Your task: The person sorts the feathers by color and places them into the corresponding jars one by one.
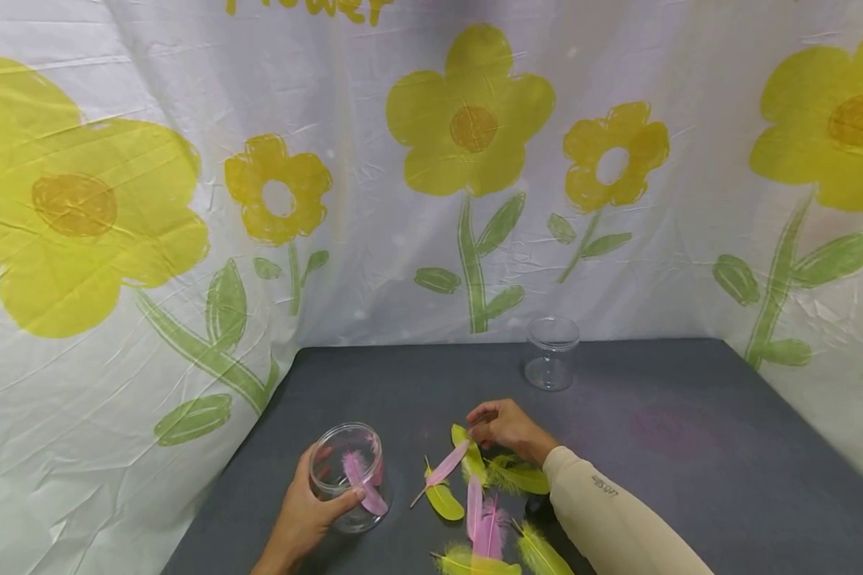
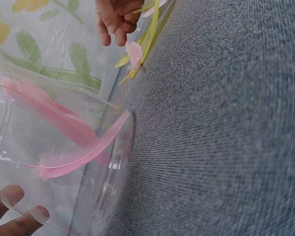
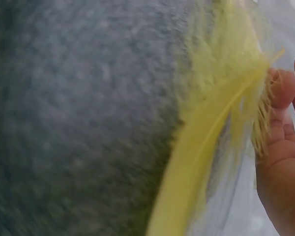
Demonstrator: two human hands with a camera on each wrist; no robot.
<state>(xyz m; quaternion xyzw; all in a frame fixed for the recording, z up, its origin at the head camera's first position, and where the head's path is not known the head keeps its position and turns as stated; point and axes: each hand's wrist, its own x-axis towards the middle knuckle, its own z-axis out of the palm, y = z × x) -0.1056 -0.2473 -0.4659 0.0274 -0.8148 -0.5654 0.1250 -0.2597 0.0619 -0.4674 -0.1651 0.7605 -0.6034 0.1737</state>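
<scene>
1. Feathers [image 1: 474, 511]: overlapping on counter [image 1: 633, 423], two inside jar [image 1: 359, 523]; might tangle when lifted.
2. Right grip [image 1: 509, 427]: loosely parted, apparently empty, near feathers; could pinch several together.
3. Left grip [image 1: 308, 507]: curled around jar; could tip it if jerked.

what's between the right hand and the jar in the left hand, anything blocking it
Nothing visible blocks the way: only loose feathers lie on the table between the right hand and the jar that the left hand holds.
</scene>
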